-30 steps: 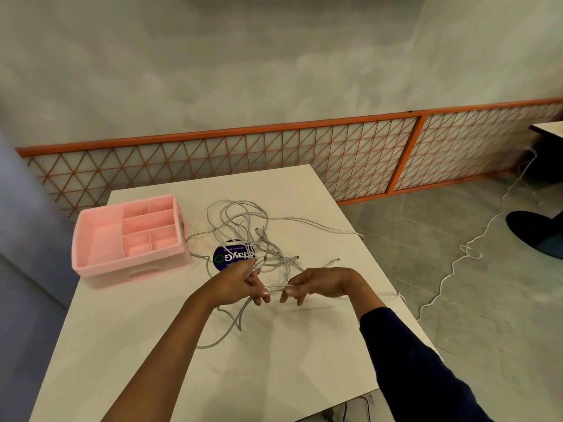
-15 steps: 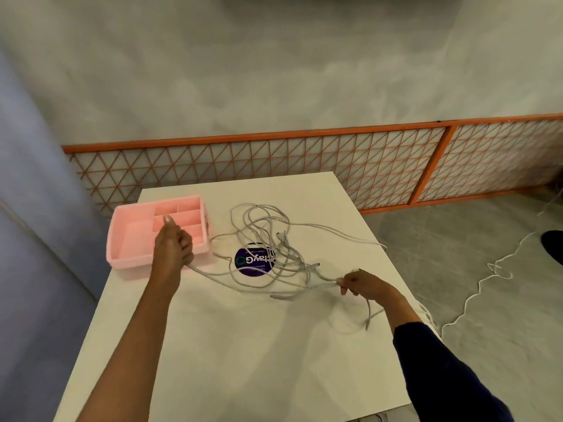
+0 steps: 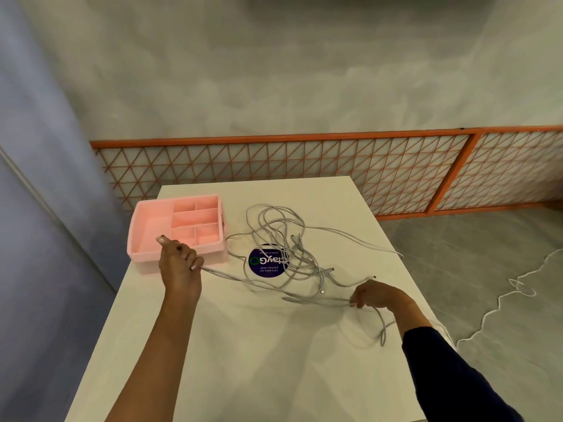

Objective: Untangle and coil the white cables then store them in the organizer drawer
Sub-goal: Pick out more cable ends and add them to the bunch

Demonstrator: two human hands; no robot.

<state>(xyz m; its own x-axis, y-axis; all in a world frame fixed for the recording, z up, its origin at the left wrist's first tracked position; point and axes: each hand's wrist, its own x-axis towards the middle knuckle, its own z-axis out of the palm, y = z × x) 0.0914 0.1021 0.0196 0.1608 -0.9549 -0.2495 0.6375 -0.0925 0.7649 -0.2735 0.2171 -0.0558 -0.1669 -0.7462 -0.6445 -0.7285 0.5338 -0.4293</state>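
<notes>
1. We see a white table with a pink organizer at its far left corner. Its top is open and split into one long compartment on the left and several smaller ones on the right.
2. The white cables lie in a loose tangle on the table just right of the organizer. Several loops overlap, and a few plug ends poke out on the near side.
3. Part of the tangle crosses a round dark-blue sticker on the tabletop (its lettering reads upside down from here).
4. The left hand is in front of the organizer's near wall, fingers curled round one strand and thumb pointing up over the rim.
5. That strand runs low across the table from the left hand toward the right hand, passing on the near side of the tangle.
6. The right hand is near the table's right edge, and its fingertips pinch cable. A slack loop droops from it toward us.
7. The two hands are well apart, each gripping cable, and the right arm wears a dark sleeve.
8. Beyond the table we see an orange lattice panel along a grey wall. Another white cord snakes over the floor to the right.
</notes>
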